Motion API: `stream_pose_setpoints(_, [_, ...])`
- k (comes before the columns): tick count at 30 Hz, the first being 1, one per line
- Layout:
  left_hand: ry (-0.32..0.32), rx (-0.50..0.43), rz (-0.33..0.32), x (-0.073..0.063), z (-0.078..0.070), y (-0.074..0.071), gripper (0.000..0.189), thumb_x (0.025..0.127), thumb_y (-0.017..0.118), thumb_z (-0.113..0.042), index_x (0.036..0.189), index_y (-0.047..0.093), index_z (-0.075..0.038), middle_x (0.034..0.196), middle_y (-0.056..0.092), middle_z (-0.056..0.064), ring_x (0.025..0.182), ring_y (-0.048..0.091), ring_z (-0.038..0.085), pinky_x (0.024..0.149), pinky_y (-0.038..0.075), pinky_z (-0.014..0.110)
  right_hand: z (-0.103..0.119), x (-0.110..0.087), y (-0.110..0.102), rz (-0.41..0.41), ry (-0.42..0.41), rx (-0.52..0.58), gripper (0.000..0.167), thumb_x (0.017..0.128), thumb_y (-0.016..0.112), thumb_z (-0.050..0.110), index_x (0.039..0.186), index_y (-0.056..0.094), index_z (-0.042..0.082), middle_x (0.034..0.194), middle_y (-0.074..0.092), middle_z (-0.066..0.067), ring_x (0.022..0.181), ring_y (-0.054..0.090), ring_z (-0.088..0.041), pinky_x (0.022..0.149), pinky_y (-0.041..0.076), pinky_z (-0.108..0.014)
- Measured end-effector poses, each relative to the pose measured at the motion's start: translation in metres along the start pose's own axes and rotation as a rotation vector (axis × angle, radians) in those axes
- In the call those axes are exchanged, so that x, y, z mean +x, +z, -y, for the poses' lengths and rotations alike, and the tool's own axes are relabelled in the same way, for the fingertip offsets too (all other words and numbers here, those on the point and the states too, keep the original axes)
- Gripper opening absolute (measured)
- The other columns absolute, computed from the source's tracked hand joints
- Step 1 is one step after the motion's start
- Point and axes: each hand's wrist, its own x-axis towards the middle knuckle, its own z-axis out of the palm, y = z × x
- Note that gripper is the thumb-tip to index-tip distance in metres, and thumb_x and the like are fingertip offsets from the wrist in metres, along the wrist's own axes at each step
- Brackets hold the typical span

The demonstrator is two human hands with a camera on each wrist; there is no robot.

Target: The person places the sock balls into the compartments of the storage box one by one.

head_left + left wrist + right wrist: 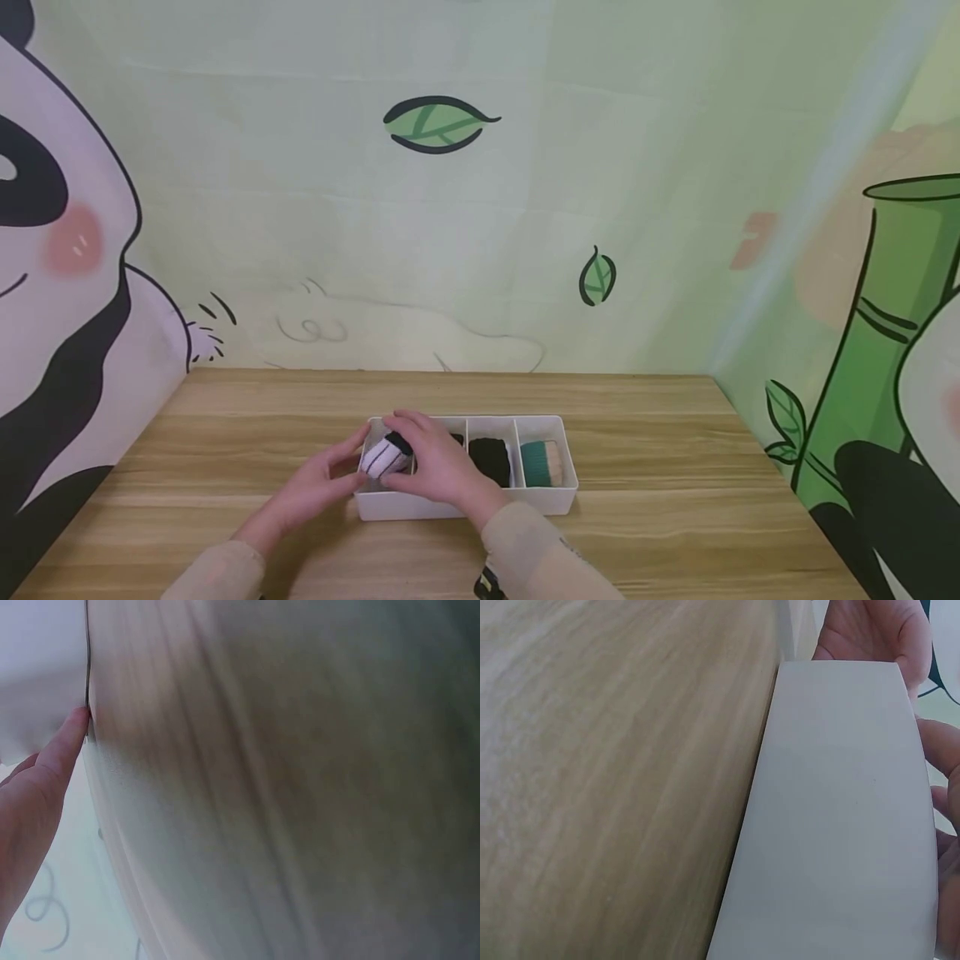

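A white divided box (517,502) holds rolled socks in its compartments. In the leftmost one sits a white sock roll (384,457) with dark stripes and a black part; my right hand (438,467) pinches it from above between thumb and fingers. My left hand (318,479) is at the box's left end, thumb near the striped roll. In the left wrist view a straight finger (56,761) touches the box's end wall. A black sock roll (489,461) and a teal and beige one (542,463) lie further right. Something dark in the second compartment is mostly hidden by my right hand.
The box stands on a wood-grain table (645,467). Behind it hangs a pale green backdrop (525,208) printed with leaves, pandas and bamboo. A small dark object (489,582) shows by my right sleeve at the bottom edge.
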Motion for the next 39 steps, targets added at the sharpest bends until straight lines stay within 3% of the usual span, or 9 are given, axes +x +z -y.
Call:
stream_pose_setpoints(5, [0.007,0.007,0.003,0.000,-0.001,0.000,0.071,0.095,0.064,-0.014,0.156,0.028,-0.005,0.152,0.032,0.030,0.131,0.046,0.044,0.103,0.044,0.048,-0.002,-0.002,0.000,-0.005,0.002,-0.023,0.072,0.085,0.077,0.035,0.147,0.046,0.015,0.151,0.044,-0.009,0.137,0.043,-0.025,0.111,0.037,-0.038])
stream_pose_setpoints(15, [-0.002,-0.006,-0.002,0.000,0.000,0.002,0.071,0.094,0.064,-0.013,0.156,0.028,-0.006,0.152,0.034,0.029,0.131,0.046,0.045,0.103,0.044,0.047,-0.007,-0.015,-0.011,-0.028,0.013,0.008,0.067,0.089,0.073,0.034,0.148,0.046,0.016,0.148,0.047,-0.005,0.137,0.042,-0.022,0.112,0.036,-0.038])
stream_pose_setpoints(22, [-0.019,0.005,-0.010,0.000,0.001,0.003,0.072,0.094,0.065,-0.015,0.156,0.029,-0.008,0.153,0.032,0.027,0.132,0.045,0.045,0.106,0.038,0.055,-0.015,-0.032,-0.021,-0.067,-0.002,0.045,0.066,0.089,0.074,0.031,0.147,0.047,0.014,0.146,0.050,-0.004,0.136,0.044,-0.023,0.113,0.035,-0.039])
stream_pose_setpoints(30, [-0.010,0.028,-0.011,0.000,0.000,0.002,0.071,0.094,0.065,-0.014,0.156,0.029,-0.007,0.155,0.030,0.025,0.131,0.046,0.043,0.107,0.036,0.055,-0.024,-0.053,-0.035,-0.137,-0.035,0.087,0.063,0.087,0.076,0.025,0.143,0.051,0.010,0.143,0.053,-0.009,0.133,0.046,-0.030,0.111,0.037,-0.045])
stream_pose_setpoints(39, [-0.028,0.021,-0.016,0.000,-0.002,0.001,0.072,0.095,0.065,-0.017,0.156,0.029,-0.010,0.156,0.031,0.024,0.133,0.044,0.043,0.107,0.037,0.055,-0.037,-0.073,-0.049,-0.195,-0.033,0.092,0.064,0.085,0.077,0.022,0.142,0.052,0.008,0.140,0.055,-0.008,0.131,0.048,-0.028,0.107,0.041,-0.044])
